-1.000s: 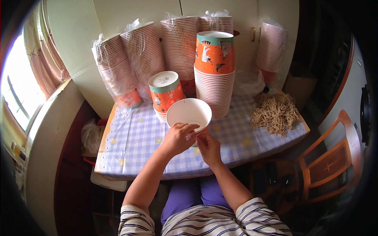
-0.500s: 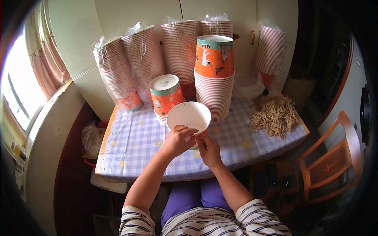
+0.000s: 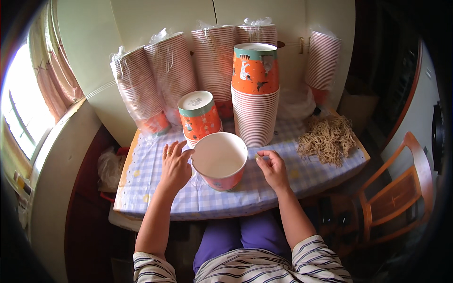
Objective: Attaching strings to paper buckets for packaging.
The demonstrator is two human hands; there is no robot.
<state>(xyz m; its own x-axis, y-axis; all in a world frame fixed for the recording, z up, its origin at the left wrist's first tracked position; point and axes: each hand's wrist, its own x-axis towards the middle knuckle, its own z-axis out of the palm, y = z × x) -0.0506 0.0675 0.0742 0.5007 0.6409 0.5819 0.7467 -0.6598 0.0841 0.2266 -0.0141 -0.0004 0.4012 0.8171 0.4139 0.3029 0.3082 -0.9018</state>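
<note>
A paper bucket (image 3: 220, 183), white inside and orange-red outside, stands upright on the table near its front edge, mouth facing up. My left hand (image 3: 175, 166) is beside its left rim with the fingers stretched and apart; the index fingertip is at or very near the rim. To the right of the bucket, and apart from it, my right hand (image 3: 273, 170) has thumb and forefinger pinched together. Whatever may be between those fingertips is too small to make out. Just behind stand a short upside-down stack of orange buckets (image 3: 200, 124) and a tall one (image 3: 255, 113).
Several plastic-wrapped bucket stacks (image 3: 137, 87) line the back of the table, against pale cabinet doors (image 3: 160, 16). A heap of tan stringy loops (image 3: 328, 140) lies at the right on the checked tablecloth (image 3: 155, 188). A wooden chair (image 3: 396, 188) stands at the right.
Both hands have moved apart from the bucket's near rim, one to each side. The bucket, tilted before, now stands upright slightly nearer to me.
</note>
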